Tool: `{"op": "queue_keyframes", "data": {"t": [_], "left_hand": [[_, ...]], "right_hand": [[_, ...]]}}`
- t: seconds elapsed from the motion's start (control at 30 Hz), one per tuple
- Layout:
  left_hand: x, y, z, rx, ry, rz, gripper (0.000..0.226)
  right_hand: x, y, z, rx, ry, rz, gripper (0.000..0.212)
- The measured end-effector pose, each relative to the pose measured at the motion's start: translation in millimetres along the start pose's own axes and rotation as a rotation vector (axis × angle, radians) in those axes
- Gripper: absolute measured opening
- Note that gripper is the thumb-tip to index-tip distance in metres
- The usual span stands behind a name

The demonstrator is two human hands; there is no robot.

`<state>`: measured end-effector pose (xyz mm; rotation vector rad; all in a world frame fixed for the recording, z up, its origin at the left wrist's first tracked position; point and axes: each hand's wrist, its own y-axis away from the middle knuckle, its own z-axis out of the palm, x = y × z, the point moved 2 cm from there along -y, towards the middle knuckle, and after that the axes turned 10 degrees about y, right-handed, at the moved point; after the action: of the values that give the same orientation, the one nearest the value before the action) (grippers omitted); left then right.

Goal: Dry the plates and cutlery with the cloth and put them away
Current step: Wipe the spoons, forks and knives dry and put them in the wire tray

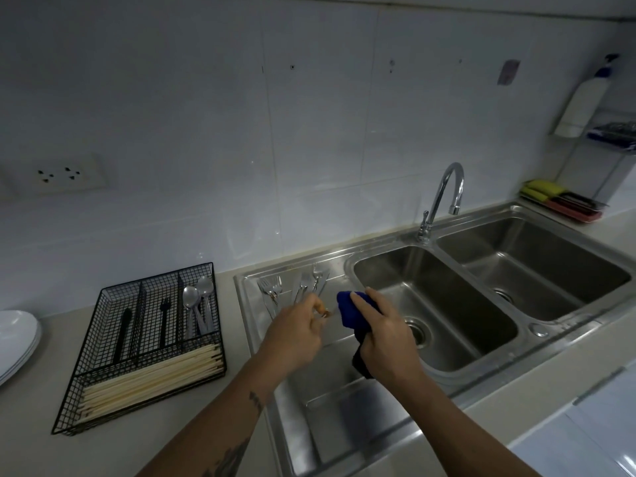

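A person stands at a steel double sink (481, 342), both hands over its drainboard (330, 407). The right hand (382, 335) grips a blue cloth (351, 309), fingers curled over the bunched top while a dark end hangs below the palm. The left hand (296, 333) is closed round the handle of a piece of cutlery (325, 313), whose metal end points toward the cloth; its kind is too blurred to tell. More wet forks and knives (296, 287) lie in a loose row at the back of the drainboard, just beyond the hands. On the counter to the left sits a black wire cutlery tray (103, 373), holding two spoons (198, 304), a dark fork (165, 315), a dark knife (124, 328) and pale chopsticks (151, 380) in the front section. White plates (15, 339) are stacked at the far left edge
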<state>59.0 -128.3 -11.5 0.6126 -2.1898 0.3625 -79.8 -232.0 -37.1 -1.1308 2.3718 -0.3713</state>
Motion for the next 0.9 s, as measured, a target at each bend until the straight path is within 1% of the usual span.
{"op": "queue_keyframes", "data": {"t": [0.1, 0.23, 0.33, 0.4, 0.47, 0.5, 0.57, 0.63, 0.7, 0.73, 0.77, 0.83, 0.9], "left_hand": [[-8, -6, 0, 0.113, -0.001, -0.082, 0.013], [-17, -9, -2, 0.252, 0.298, -0.298, 0.019], [-20, -7, -2, 0.306, 0.426, -0.374, 0.022], [-19, -6, 0, 0.295, 0.481, -0.428, 0.014], [-16, -6, 5, 0.254, 0.564, -0.479, 0.002], [-13, -7, 7, 0.238, 0.620, -0.497, 0.006], [-5, -9, 12, 0.218, 0.753, -0.514, 0.015], [7, -10, 13, 0.206, 0.858, -0.509, 0.020], [14, -11, 7, 0.215, 0.946, -0.520, 0.023], [16, -12, 3, 0.229, 0.985, -0.534, 0.022], [16, -11, -2, 0.237, 1.019, -0.551, 0.019], [19, -8, -10, 0.225, 1.017, -0.593, 0.012], [17, -8, -14, 0.211, 0.961, -0.630, 0.024]], "right_hand": [[7, 1, -8, -0.016, -0.032, 0.105, 0.064], [18, 6, -14, -0.079, -0.118, 0.219, 0.045], [28, 11, -10, -0.104, -0.243, 0.370, 0.039], [32, 10, -10, -0.114, -0.334, 0.479, 0.034], [31, 6, -14, -0.091, -0.373, 0.509, 0.030], [27, 4, -16, -0.071, -0.359, 0.494, 0.030], [13, -3, -21, -0.022, -0.255, 0.418, 0.036], [-6, -5, -20, 0.010, -0.162, 0.255, 0.046], [-21, 2, -5, -0.014, 0.003, 0.056, 0.054], [-23, 7, 4, -0.025, 0.088, -0.011, 0.058], [-20, 14, 11, -0.026, 0.125, -0.037, 0.062], [-6, 21, 17, -0.040, 0.102, 0.014, 0.067], [0, 21, 16, -0.047, 0.087, 0.075, 0.065]]}}
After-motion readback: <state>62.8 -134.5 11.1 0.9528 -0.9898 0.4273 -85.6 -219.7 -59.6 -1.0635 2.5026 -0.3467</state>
